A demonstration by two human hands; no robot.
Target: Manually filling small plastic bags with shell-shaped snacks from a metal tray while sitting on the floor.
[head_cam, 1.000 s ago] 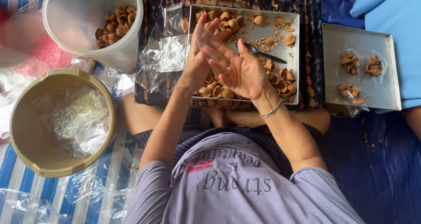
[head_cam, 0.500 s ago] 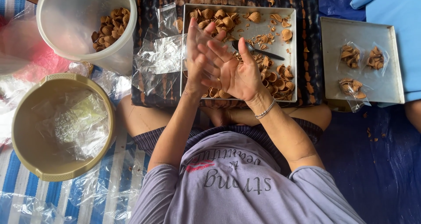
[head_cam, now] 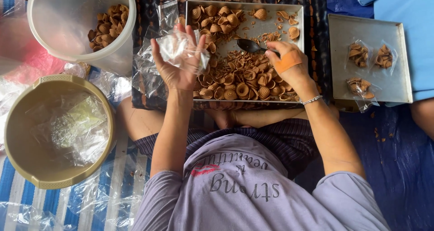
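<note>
A metal tray on my lap holds many brown shell-shaped snacks. My left hand is raised over the tray's left side and holds a small clear plastic bag, which looks empty. My right hand, with an orange bandage on it and a bracelet at the wrist, grips the handle of a dark spoon whose bowl rests over the snacks in the tray's middle.
A second metal tray at right carries three filled small bags. A white bucket at upper left holds more snacks. A tan tub at left contains clear bags. Loose plastic bags lie on the striped mat.
My hands were pressed together over the tray; now they are apart. The left hand holds the bag open-palmed and the right hand has dropped to grasp the spoon.
</note>
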